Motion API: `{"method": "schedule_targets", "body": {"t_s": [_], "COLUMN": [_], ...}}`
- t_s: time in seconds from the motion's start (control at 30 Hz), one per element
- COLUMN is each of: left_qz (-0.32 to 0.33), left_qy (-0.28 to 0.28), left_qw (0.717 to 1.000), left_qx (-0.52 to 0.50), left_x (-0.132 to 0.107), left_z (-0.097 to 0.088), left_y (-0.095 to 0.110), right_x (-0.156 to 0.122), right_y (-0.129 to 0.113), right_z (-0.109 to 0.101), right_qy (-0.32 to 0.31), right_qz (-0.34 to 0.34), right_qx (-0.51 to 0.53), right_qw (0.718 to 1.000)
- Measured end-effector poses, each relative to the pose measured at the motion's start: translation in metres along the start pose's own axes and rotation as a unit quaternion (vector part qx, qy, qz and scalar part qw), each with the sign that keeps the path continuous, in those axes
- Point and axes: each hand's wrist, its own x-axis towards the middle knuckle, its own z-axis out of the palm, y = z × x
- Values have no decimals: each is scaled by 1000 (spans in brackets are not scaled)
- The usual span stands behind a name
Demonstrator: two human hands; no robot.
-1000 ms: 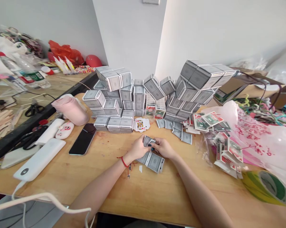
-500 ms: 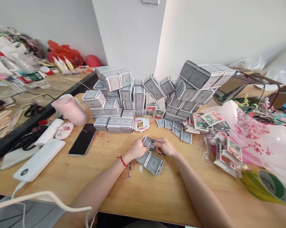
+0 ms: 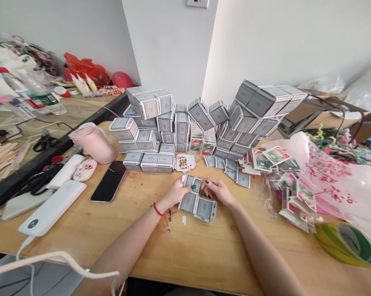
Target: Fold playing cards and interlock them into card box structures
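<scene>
My left hand [image 3: 177, 192] grips a grey-patterned card box [image 3: 192, 182] at the middle of the wooden table [image 3: 191, 250], its fingers curled round the box's near edge. My right hand [image 3: 218, 191] hovers beside it with the fingers loosely bent, its tips close to the same box. Two more grey card boxes [image 3: 199, 205] lie flat side by side just in front of both hands. Behind them rises a big pile of the same boxes [image 3: 179, 123], with loose playing cards [image 3: 184, 162] face up at its foot.
A black phone [image 3: 109, 186], a white power bank [image 3: 51, 207], a pink roll [image 3: 93, 142] and scissors [image 3: 39, 181] lie left. Flattened card cartons [image 3: 292, 197] and a pink plastic bag [image 3: 333, 172] crowd the right, with a green tape roll [image 3: 347, 243] near the edge.
The box in my hands has been lowered and turned flatter, close behind the two lying boxes. My right hand has drawn slightly away from it.
</scene>
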Motion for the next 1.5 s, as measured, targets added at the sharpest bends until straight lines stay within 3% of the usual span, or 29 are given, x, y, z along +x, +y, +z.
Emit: {"method": "schedule_targets", "body": {"t_s": [0.2, 0.4, 0.67, 1.0, 1.27, 1.5], "left_qz": [-22, -21, 21, 17, 55, 77], "left_qy": [111, 86, 25, 118, 78, 169], "left_qw": [968, 953, 969, 978, 983, 982], "left_qx": [-223, -290, -244, -172, -154, -15], "left_x": [5, 5, -4, 0, -2, 0], "left_z": [-1, -2, -3, 2, 0, 4], "left_y": [-1, 5, 17, 11, 14, 12], "right_x": [-4, -4, 2, 2, 1, 0], "right_y": [-3, -4, 4, 5, 5, 3], "right_z": [-6, -2, -4, -2, -2, 3], "right_qy": [83, 76, 118, 118, 111, 82], "right_qz": [-42, -52, -32, -56, -45, -48], "right_qx": [83, 103, 61, -3, -6, -81], "right_qw": [992, 990, 991, 991, 993, 992]}}
